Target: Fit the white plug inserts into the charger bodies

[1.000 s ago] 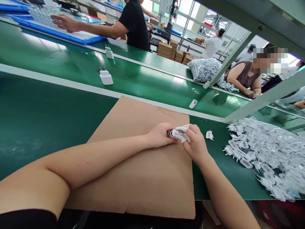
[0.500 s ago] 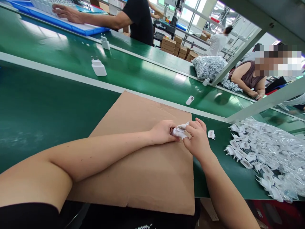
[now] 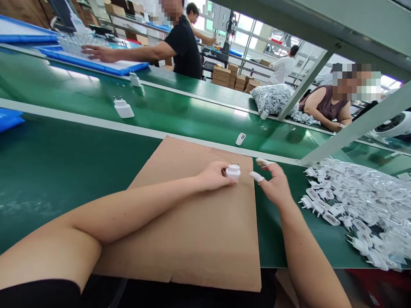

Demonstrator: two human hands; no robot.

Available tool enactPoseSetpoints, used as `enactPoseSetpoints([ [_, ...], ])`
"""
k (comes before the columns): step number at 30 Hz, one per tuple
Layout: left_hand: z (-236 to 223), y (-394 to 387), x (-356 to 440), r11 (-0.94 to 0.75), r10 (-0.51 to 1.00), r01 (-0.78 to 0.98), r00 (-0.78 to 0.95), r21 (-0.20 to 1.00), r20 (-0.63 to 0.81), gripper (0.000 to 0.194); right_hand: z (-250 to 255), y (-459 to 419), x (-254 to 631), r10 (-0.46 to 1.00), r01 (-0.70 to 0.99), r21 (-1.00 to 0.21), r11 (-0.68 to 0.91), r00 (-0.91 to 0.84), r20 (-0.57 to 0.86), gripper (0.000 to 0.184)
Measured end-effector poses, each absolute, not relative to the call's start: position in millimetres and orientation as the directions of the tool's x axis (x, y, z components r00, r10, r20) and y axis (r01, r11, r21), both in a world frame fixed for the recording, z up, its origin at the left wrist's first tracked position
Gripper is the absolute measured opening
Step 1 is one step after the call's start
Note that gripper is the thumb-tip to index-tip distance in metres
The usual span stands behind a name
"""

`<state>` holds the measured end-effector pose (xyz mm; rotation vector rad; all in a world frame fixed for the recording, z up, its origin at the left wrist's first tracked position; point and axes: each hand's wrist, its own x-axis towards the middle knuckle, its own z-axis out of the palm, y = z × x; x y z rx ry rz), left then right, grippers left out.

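Your left hand point(image 3: 215, 176) grips a white two-pin plug charger point(image 3: 233, 172) between thumb and fingers, its pins pointing up and away from you. Your right hand point(image 3: 276, 184) is just beside it, thumb and forefinger parted with nothing between them, white finger covers point(image 3: 257, 176) on their tips.

The step in hand looks like one-handed holding of the charger; the next move seems to call for a steady left grip, with your right fingers kept off the pins. The charger is over the cardboard sheet point(image 3: 186, 231), near its right edge; whether it touches the board, I cannot tell.

To your right, white plug pieces point(image 3: 330, 219) lie heaped by clear plastic point(image 3: 382, 184). Past the pale rail point(image 3: 141, 129), a small white slotted piece point(image 3: 240, 139) and another charger point(image 3: 124, 109) sit on the green belt point(image 3: 180, 115). The slanted metal post point(image 3: 349, 128) would hinder a far reach rightward.
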<state>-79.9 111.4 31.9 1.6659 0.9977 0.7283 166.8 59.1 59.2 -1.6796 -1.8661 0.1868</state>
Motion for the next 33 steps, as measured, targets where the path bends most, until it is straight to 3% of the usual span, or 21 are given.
enactPoseSetpoints([
  [3,39,156,-90,-0.149,0.956,0.351,0.288,0.924,0.045,0.044,56,69,216,0.923,0.935,-0.287,-0.210,0.287,0.258,0.073],
  [5,40,192,-100,-0.154,0.986,0.480,0.129,0.864,0.104,0.042,47,74,239,0.911,0.905,-0.239,-0.352,0.390,0.134,0.072],
  [7,38,225,-111,-0.114,0.989,0.619,0.000,0.777,0.145,0.035,37,78,249,0.918,0.896,-0.273,-0.350,0.386,0.090,0.060],
  [11,29,266,-127,0.000,0.988,0.736,-0.106,0.677,0.115,0.031,26,81,248,0.943,0.859,-0.473,-0.195,0.297,0.151,0.041],
  [13,27,270,-127,0.055,0.980,0.743,-0.169,0.667,0.107,0.046,27,80,243,0.942,0.823,-0.548,-0.152,0.287,0.171,0.036],
  [16,28,260,-114,0.031,0.876,0.762,-0.333,0.647,0.350,0.084,34,79,235,0.912,0.784,-0.608,-0.124,0.331,0.241,0.032],
  [19,30,248,-87,-0.202,0.794,0.822,-0.182,0.533,0.580,0.088,40,80,223,0.884,0.680,-0.727,-0.090,0.391,0.257,0.050],
  [21,30,247,-66,-0.280,0.855,0.818,-0.026,0.503,0.519,0.086,44,81,212,0.903,0.536,-0.843,-0.046,0.384,0.194,0.065],
  [23,30,253,-47,-0.212,0.946,0.807,0.028,0.552,0.323,0.079,48,81,200,0.944,0.359,-0.933,-0.001,0.309,0.118,0.073],
  [26,33,263,-32,-0.124,0.990,0.781,0.056,0.613,0.129,0.045,56,76,186,0.988,0.136,-0.991,0.011,0.149,0.031,0.070],
  [28,38,261,-30,-0.174,0.983,0.756,0.096,0.632,0.155,0.035,62,72,181,0.997,0.032,-0.999,-0.030,0.073,-0.028,0.067],
  [33,49,204,-43,-0.396,0.917,0.658,0.317,0.640,0.241,0.032,71,67,177,0.995,-0.113,-0.989,-0.095,-0.023,-0.093,0.050],
])
